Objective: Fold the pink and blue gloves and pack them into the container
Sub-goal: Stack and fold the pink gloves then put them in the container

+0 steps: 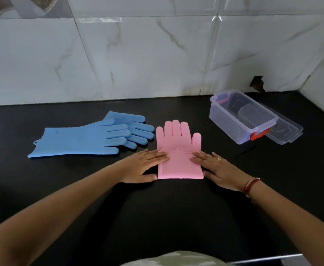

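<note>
Left hand (146, 166): palm down, fingers spread flat, pressing left edge of folded pink gloves (178, 150).
Right hand (217, 167): flat, open, pressing right edge; bangle at wrist.
Pink gloves: cuff doubled over, fingers pointing to wall.
Blue gloves (88, 139): stacked flat, left.
Container (239, 120): clear, open, right rear, lid (285, 131) beside.
Surface: black counter (176, 208), marble-tiled wall (138, 54).

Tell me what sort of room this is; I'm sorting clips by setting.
Probably a home kitchen: a polished black stone counter runs along a wall of white marble-look tiles, and ribbed blue silicone dishwashing gloves lie beside an open clear plastic storage container.
</note>
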`<state>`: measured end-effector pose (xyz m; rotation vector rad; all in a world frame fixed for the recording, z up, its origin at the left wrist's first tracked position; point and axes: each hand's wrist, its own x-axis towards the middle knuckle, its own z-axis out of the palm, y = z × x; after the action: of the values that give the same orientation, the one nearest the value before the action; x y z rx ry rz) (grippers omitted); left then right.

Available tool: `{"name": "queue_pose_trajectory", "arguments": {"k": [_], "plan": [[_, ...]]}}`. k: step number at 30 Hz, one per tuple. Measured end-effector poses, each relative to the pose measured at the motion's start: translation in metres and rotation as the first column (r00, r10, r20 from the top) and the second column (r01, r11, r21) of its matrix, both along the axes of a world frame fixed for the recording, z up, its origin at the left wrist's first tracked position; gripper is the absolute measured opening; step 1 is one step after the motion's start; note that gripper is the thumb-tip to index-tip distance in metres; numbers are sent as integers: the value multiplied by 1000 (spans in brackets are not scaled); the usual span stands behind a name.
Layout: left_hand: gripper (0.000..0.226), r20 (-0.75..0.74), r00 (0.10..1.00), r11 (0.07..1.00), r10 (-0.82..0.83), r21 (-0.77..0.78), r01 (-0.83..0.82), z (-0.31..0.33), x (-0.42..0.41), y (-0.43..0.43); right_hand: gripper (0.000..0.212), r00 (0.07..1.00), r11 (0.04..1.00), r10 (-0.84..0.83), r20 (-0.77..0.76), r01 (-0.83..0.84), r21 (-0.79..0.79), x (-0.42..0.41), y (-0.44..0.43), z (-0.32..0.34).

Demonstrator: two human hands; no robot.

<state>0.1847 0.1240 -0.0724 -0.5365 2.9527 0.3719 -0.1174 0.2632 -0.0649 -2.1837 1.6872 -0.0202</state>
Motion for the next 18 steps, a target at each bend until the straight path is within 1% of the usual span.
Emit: {"name": "queue_pose_trajectory", "arguments": {"k": [3, 5, 7, 10, 11, 13, 14, 16, 18], "plan": [[81, 26, 999, 999, 39, 3, -39, 3, -4, -1, 69, 1000, 1000, -3, -19, 2, -16, -3, -3, -2], [75, -32, 998, 997, 49, -61, -51, 3, -9, 3, 71, 1000, 1000, -22, -11, 22, -14, -4, -3, -1], [59, -172, 981, 988, 93, -109, -113, -1, -14, 9, 74, 999, 999, -33, 3, 33, 2, -6, -4, -1], [37, -423, 886, 955, 188, -133, -266, -2, -32, 20, 80, 997, 998, -67, 46, 66, 22, -4, -3, 1], [35, -480, 846, 935, 231, -131, -330, 0, -39, 22, 78, 993, 996, -92, 80, 93, 0, -2, -3, 1], [38, -528, 782, 888, 331, -105, -447, 5, -51, 22, 69, 965, 978, -180, 189, 196, -70, 4, -6, 2], [40, -527, 763, 869, 374, -89, -487, 9, -55, 21, 64, 946, 963, -228, 229, 254, -87, 7, -8, 4], [42, -501, 750, 848, 432, -59, -527, 14, -60, 19, 54, 919, 933, -307, 246, 342, -110, 17, -14, 10], [43, -478, 736, 829, 480, -28, -559, 19, -62, 19, 40, 894, 889, -362, 263, 416, -192, 25, -18, 11]]}}
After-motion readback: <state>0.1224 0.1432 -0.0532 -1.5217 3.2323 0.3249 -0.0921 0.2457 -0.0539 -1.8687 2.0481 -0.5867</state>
